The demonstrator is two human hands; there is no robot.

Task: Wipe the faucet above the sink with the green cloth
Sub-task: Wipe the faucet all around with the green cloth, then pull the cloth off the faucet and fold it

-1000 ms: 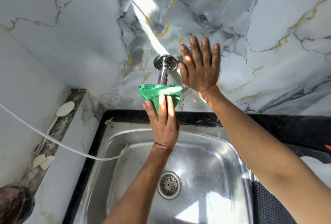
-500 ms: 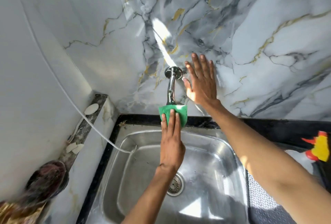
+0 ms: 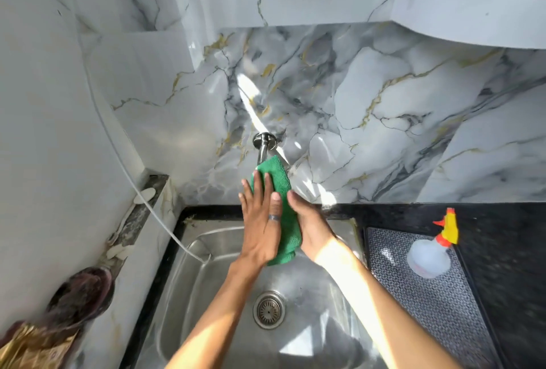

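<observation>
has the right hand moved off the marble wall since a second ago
Yes. The right hand has left the marble wall beside the faucet and come down to press the green cloth opposite the left hand.

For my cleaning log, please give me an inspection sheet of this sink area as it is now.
Surface: steel sink, drain uncovered; black counter.
Job's things: green cloth wrapped over faucet.
Clutter: spray bottle on mat; soap pieces on left ledge.
Grippers: left hand flat on cloth; right hand against its other side.
Cables: white hose runs into sink.
Surroundings: marble wall.
</observation>
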